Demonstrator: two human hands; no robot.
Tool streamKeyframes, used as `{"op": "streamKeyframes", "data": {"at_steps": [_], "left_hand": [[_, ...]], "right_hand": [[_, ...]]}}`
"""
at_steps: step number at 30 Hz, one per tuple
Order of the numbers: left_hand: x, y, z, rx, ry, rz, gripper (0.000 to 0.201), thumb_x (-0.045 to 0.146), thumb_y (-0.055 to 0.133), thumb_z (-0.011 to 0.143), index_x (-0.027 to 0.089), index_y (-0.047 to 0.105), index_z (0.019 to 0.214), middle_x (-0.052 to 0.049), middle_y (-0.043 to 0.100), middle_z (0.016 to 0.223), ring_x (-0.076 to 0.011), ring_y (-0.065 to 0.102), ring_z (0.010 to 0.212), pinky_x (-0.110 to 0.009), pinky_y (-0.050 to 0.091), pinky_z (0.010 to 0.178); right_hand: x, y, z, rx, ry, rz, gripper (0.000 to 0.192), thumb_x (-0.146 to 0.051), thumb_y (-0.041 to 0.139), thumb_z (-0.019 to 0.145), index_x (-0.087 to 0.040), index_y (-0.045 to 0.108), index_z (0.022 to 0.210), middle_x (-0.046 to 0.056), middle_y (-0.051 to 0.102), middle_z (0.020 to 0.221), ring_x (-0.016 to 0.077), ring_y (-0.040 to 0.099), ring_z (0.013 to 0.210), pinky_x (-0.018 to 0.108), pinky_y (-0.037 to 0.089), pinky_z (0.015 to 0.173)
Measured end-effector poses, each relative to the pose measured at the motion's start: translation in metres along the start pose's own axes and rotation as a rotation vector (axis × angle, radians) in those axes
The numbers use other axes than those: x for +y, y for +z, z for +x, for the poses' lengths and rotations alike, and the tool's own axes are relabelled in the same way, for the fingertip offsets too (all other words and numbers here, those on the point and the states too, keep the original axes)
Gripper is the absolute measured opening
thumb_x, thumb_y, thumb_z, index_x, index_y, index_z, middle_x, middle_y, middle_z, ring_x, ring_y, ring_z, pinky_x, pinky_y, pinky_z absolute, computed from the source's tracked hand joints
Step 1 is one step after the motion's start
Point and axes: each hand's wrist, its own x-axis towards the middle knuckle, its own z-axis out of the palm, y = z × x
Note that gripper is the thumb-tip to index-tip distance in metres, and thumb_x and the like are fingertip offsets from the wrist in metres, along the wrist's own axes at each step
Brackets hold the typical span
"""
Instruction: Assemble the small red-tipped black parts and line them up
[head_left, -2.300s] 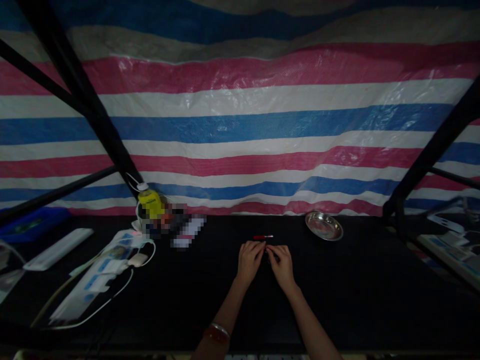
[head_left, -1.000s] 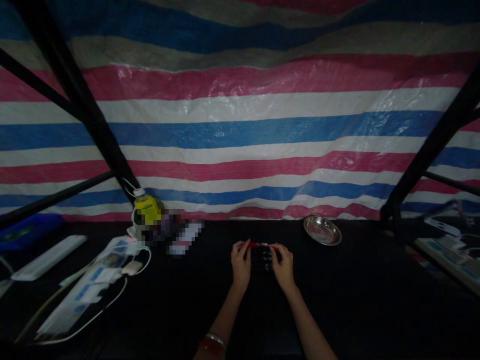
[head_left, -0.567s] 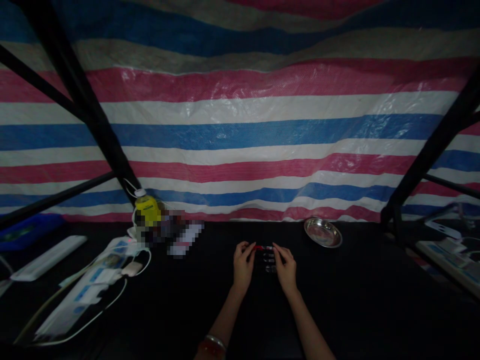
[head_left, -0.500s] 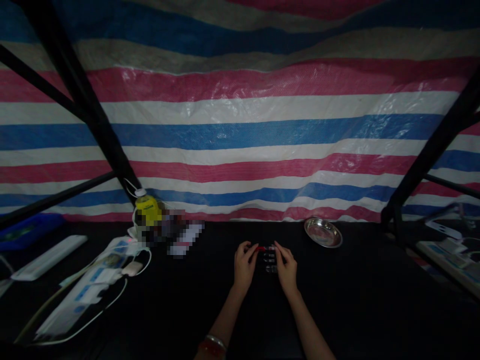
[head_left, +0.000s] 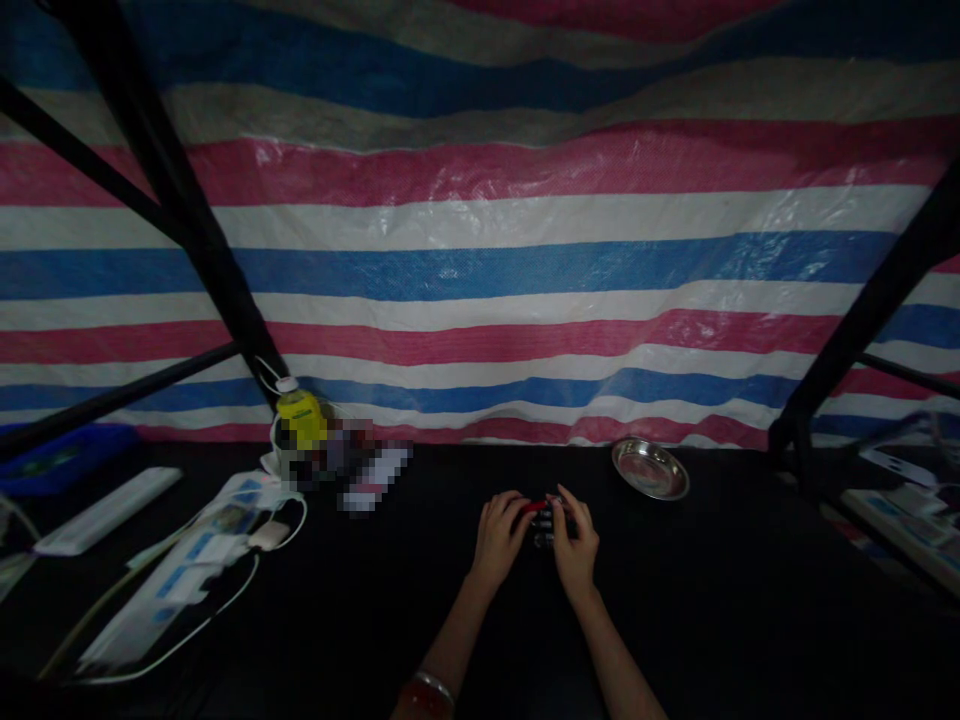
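Observation:
My left hand (head_left: 498, 535) and my right hand (head_left: 577, 541) are close together on the black table top (head_left: 697, 610), near its middle. Between their fingertips is a small red-handled screwdriver (head_left: 534, 506), and the left hand's curled fingers pinch its red end. Just below it, a small dark object with shiny bits (head_left: 544, 528) is held against my right hand's fingers. The dim light hides its shape. A bracelet (head_left: 424, 692) sits on my left wrist.
A shallow steel dish (head_left: 650, 469) lies to the right behind my hands. At the left are a yellow bottle (head_left: 299, 414), a white power strip with cables (head_left: 187, 560) and a white bar (head_left: 105, 510). Black frame posts (head_left: 187, 230) rise on both sides before a striped tarp (head_left: 480, 270).
My hands have drawn closer together around the dark object. The screwdriver, which lay on the table beyond them, is now between my fingertips. The view has shifted slightly.

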Motion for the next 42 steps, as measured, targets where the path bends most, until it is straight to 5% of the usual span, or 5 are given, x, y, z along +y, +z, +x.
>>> {"op": "streamKeyframes", "data": {"at_steps": [9,21,29,42], "left_hand": [[0.001,-0.002,0.001,0.013,-0.054,-0.057,0.03,0.025,0.028,0.093,0.02,0.058,0.094,-0.005,0.06,0.099,-0.0165,0.054,0.095,-0.034,0.04,0.085],[-0.015,0.003,0.005,0.213,-0.227,-0.223,0.038,0.039,0.041,0.089,0.018,0.063,0.067,-0.003,0.059,0.079,-0.0149,0.056,0.079,-0.029,0.042,0.074],[-0.025,0.012,0.006,0.219,-0.266,-0.193,0.038,0.036,0.032,0.091,0.019,0.059,0.07,-0.004,0.057,0.081,-0.0159,0.056,0.078,-0.03,0.043,0.074],[-0.031,0.018,0.008,0.16,-0.414,-0.114,0.025,0.034,0.035,0.089,0.022,0.057,0.084,-0.005,0.058,0.092,-0.0197,0.055,0.089,-0.038,0.043,0.082]], "right_hand": [[0.002,0.003,0.003,0.015,0.153,0.132,0.033,-0.043,0.056,0.079,-0.016,0.061,0.098,0.008,0.066,0.088,0.0189,0.064,0.08,0.033,0.051,0.075],[0.014,0.006,0.012,-0.086,0.329,0.205,0.033,-0.048,0.064,0.07,-0.016,0.064,0.08,0.005,0.066,0.069,0.019,0.062,0.068,0.032,0.048,0.069],[0.025,0.0,0.017,-0.021,0.137,-0.11,0.036,-0.056,0.064,0.066,-0.022,0.072,0.074,0.007,0.064,0.081,0.0242,0.054,0.09,0.037,0.04,0.083],[0.05,-0.004,0.028,-0.032,0.099,-0.215,0.041,-0.057,0.057,0.071,-0.019,0.072,0.076,0.008,0.069,0.078,0.0234,0.059,0.083,0.036,0.038,0.081]]}}
